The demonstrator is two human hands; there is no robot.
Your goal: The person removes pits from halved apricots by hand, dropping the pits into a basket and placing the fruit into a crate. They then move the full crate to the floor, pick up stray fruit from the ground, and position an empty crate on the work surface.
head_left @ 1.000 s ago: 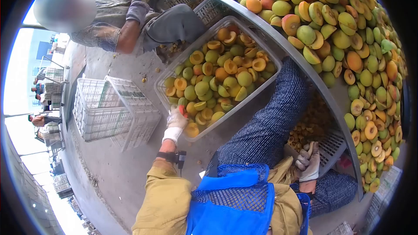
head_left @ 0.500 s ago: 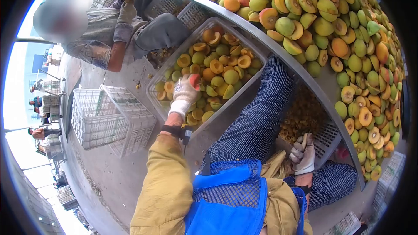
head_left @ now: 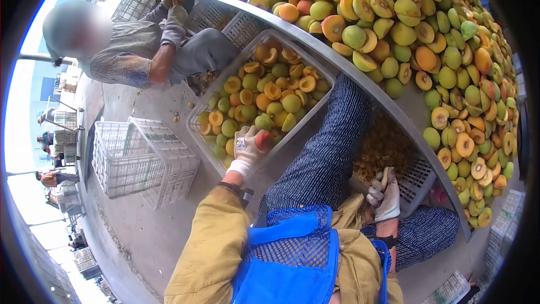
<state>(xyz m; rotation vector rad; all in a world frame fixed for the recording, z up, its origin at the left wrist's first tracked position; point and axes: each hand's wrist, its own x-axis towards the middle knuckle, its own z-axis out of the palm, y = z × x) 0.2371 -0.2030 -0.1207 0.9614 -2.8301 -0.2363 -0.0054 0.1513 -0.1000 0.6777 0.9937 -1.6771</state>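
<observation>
My left hand (head_left: pixel 251 144), in a whitish work glove, is over the near edge of a plastic crate (head_left: pixel 198 139) of halved fruit (head_left: pixel 273 90) that look like apricots. Its fingers are curled in, and a red patch shows at its thumb side; whether that is glove or fruit I cannot make out. My right hand (head_left: pixel 385 196), gloved too, is closed beside my lap with the thumb side up; anything inside it is hidden. Below the table edge, close to that hand, a grey crate (head_left: pixel 419 179) holds small brownish pieces (head_left: pixel 385 149).
A metal-edged table (head_left: pixel 405 107) heaped with green and orange fruit halves (head_left: pixel 405 34) curves across the right. White crates (head_left: pixel 132 155) stand on the floor at left. A co-worker (head_left: pixel 126 59) sits at upper left, gloved hands together around fruit. Other people stand far left.
My left hand has moved back from the crate's middle towards its near edge. My right hand stays almost in place. The co-worker's hands have come together around fruit.
</observation>
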